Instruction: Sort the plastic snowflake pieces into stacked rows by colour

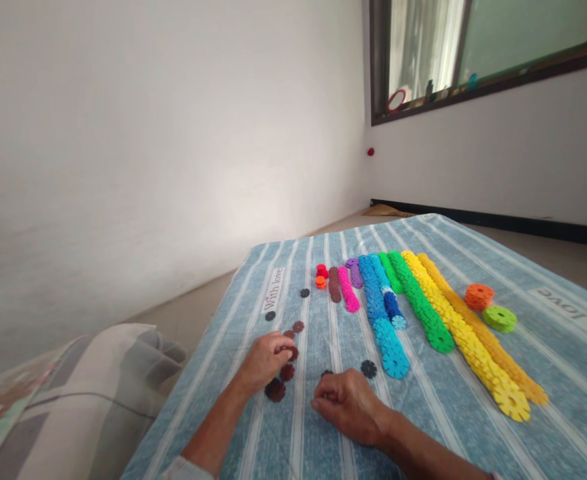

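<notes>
My left hand is closed, with thumb and fingers pinched on a brown notched plastic disc. More brown discs lie just beside and below its fingertips, and one lies beyond it. My right hand is curled closed over the cloth, its fingertips turned left; whatever it may hold is hidden. Behind its knuckles a black disc shows in part. Another black disc lies to the right of it. Two further black discs are spread farther away.
Long overlapping rows of discs lie to the right: blue, green, yellow and orange-yellow. Shorter pink and brown rows stand left of them. Orange and lime stacks sit at right on the striped cloth.
</notes>
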Demonstrator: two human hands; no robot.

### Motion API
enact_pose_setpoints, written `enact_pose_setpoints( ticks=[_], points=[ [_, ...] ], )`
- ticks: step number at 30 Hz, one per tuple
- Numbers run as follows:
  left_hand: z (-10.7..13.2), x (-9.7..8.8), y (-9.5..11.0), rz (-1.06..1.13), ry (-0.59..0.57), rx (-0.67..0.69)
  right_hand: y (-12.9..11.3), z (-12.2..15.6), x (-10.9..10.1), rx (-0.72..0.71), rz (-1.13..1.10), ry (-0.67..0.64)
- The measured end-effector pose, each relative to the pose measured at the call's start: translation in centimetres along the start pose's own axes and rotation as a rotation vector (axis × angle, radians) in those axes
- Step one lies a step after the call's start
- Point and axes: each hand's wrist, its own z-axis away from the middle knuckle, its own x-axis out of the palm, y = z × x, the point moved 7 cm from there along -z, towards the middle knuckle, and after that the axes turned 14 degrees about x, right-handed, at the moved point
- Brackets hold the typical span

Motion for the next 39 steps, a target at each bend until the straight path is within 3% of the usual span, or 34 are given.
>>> enact_pose_setpoints(
  ticks=[4,13,18,28,34,39],
  points=[
    [-2.6,0.6,0.6,-0.054,0.026,0.040,0.0,-0.1,-0.1,0.013,-0.003,0.002],
    [-12.2,4.0,1.6,0.011,0.071,0.038,0.0,-0.2,0.1,0.017,0.013,-0.020],
    [-15.1,4.9,1.6,-0.052,0.109,0.026,-0.1,-0.2,-0.1,0.031,0.032,-0.019],
    [-15.5,4.5,1.8,-0.153,0.133,0.059,-0.1,-0.2,-0.1,0.028,0.015,-0.016],
    [-13.1,3.1,0.9,-0.194,0.140,-0.007,-0.2,-0.2,-0.1,0.025,0.008,-0.016],
    [-11.4,3.7,0.6,-0.243,0.086,-0.093,0.0,-0.2,0.0,-0.008,-0.026,0.007]
  ],
)
